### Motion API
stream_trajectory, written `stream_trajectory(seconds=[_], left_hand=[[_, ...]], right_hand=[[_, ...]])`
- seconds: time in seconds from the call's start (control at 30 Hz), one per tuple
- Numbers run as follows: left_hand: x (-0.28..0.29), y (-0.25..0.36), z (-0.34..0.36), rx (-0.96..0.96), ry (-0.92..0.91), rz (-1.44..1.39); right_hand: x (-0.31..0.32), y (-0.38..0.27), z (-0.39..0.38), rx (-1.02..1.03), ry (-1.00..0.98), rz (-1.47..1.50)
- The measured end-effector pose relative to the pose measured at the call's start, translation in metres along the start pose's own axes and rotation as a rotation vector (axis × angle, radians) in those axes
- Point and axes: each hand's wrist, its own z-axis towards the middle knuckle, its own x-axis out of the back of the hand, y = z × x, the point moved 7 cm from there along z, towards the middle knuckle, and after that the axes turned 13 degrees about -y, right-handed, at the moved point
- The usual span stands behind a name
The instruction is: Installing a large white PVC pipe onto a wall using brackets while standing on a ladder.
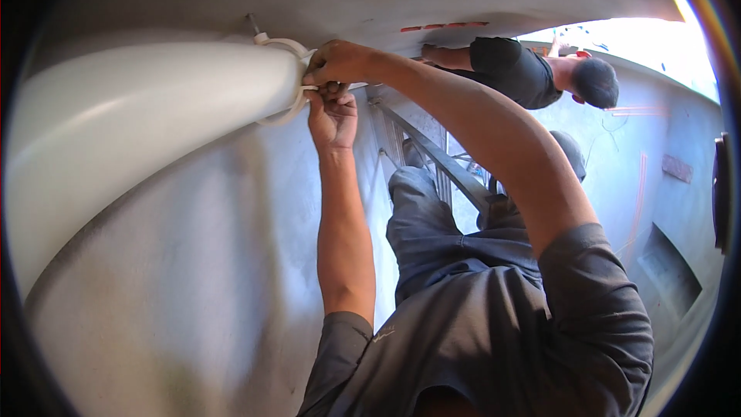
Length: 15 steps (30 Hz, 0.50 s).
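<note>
A thick white plastic pipe point(154, 100) runs along under the ceiling from the left. Around its end sits a cream-coloured plastic pipe clamp point(284, 45), hung from a threaded rod point(253, 25) in the ceiling. My left hand point(333, 117) is raised from below, thumb and fingertips closed on the lower part of the clamp's near side. Just above it, my right hand point(336, 63) reaches across with its fingers bent and pinched at the same side of the clamp. The fingertips overlap there, so any small fastener between them is hidden.
A grey wall point(185, 262) stands close at left. Below me are metal ladder parts point(440, 150) beside my legs. Another person in a dark shirt point(513, 69) works at the right, arms raised. A recessed box opening point(670, 270) is in the right wall.
</note>
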Motion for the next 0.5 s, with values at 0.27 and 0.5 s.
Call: stream_trajectory(seconds=[0.27,0.5], left_hand=[[-0.007,0.007,0.0,-0.083,-0.012,0.059],[0.002,0.003,0.002,-0.092,0.011,0.046]], right_hand=[[-0.008,-0.003,-0.01,0.024,-0.058,0.219],[-0.006,-0.002,-0.005,0.011,0.013,0.12]])
